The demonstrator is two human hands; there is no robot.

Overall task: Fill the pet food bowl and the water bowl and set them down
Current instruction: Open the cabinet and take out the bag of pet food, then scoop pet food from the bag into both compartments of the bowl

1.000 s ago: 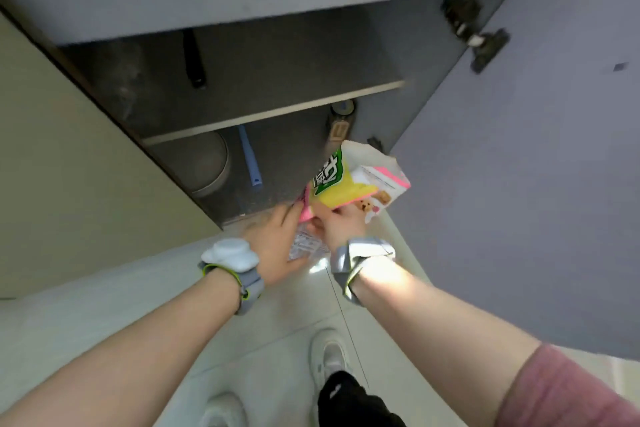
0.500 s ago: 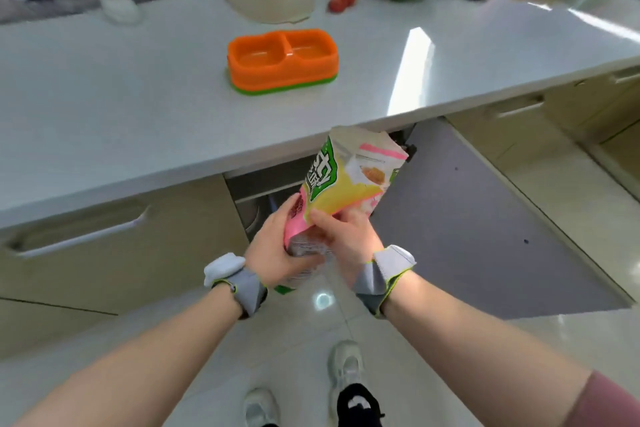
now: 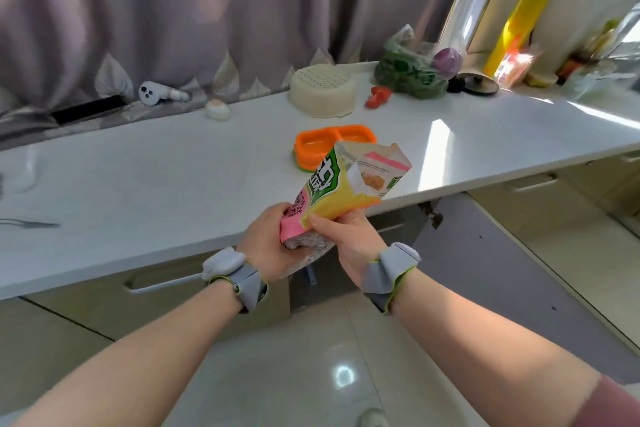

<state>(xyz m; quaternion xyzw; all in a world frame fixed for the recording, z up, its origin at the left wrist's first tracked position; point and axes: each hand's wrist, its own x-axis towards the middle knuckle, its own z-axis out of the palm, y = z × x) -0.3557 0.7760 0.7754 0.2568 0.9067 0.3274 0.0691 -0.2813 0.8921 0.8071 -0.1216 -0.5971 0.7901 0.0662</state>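
An orange double pet bowl (image 3: 318,142) with a green base sits on the white counter (image 3: 173,177), partly hidden behind the bag. I hold a yellow, green and pink pet food bag (image 3: 346,184) with both hands in front of the counter edge, its open top tilted up and to the right. My left hand (image 3: 270,246) grips the bag's lower pink and grey end. My right hand (image 3: 349,239) pinches the bag's yellow middle from the right side.
A cream perforated basket (image 3: 323,90), a red tomato (image 3: 379,97) and a bag of greens (image 3: 408,74) stand at the counter's back. A fork (image 3: 31,222) lies at the left. The grey cabinet door (image 3: 485,263) hangs open below the counter to my right.
I have straightened up from the low cabinet. The bag rose with both hands from the cabinet opening to counter height, and the view lifted to show the counter and curtain.
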